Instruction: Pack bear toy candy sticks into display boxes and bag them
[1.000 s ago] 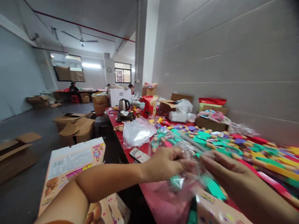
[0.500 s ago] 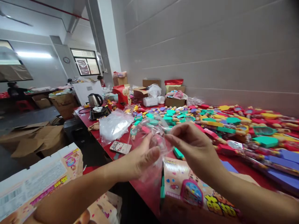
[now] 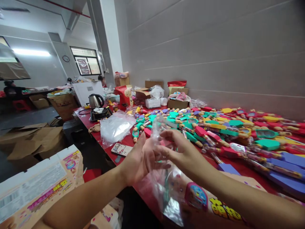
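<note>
A clear plastic bag hangs between my hands, its thin film falling over the printed carton below. My left hand has its thumb raised and fingers stretched out, with the film lying against them. Whether those fingers are inside the bag I cannot tell. My right hand comes from the right, thumb and fingers pinching the film near the bag's upper part. The carton stands at the table's front edge, partly hidden by the film and my right forearm.
Toy pieces in green, red, yellow and purple cover the red table. A stack of clear bags, a phone and a kettle are on the left. Flattened printed boxes lie lower left. People sit in the far background.
The bag has been drawn lower and now hangs over the carton. My left hand has turned, its fingers more stretched and thumb raised; my right hand has shifted slightly left and down.
</note>
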Available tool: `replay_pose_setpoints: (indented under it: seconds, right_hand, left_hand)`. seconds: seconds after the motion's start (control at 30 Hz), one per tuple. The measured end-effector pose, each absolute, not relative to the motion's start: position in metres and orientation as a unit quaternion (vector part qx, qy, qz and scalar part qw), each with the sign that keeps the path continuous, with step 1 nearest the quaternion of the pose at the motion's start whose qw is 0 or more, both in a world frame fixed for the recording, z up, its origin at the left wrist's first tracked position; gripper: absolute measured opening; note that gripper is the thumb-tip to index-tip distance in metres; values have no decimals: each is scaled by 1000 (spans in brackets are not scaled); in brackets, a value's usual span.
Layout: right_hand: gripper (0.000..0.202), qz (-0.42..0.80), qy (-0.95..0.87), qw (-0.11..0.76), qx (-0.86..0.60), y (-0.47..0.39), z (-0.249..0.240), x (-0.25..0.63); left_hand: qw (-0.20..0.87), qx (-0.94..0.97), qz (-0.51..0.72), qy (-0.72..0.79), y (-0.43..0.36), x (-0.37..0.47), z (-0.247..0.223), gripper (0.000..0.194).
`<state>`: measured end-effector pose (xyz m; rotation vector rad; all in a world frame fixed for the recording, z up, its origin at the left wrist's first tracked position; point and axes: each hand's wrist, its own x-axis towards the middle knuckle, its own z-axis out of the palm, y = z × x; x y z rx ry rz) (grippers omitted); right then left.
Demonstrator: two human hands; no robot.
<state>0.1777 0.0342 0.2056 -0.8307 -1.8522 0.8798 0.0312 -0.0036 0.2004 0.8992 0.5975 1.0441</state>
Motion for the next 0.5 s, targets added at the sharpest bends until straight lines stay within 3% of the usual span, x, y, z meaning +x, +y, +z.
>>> replay_pose_setpoints:
  seconds: [0.1,0.23,0.4,0.5]
  right_hand:
    - [26,285,-780,452,-326,36,202,173]
    - [4,239,-810,454,-283,34,208,178]
    - [17,213,-823,440,-287,40,209,189]
    - [20,189,-844,383,-324,50,198,195]
  left_hand:
    - [672,497,451,314,-10,31,203,74]
    - [575,549,469,384,-10,21,205,45]
    - [622,415,527,405,-6,-3,213,33]
    - [575,351,612,414,1,-25,223,22]
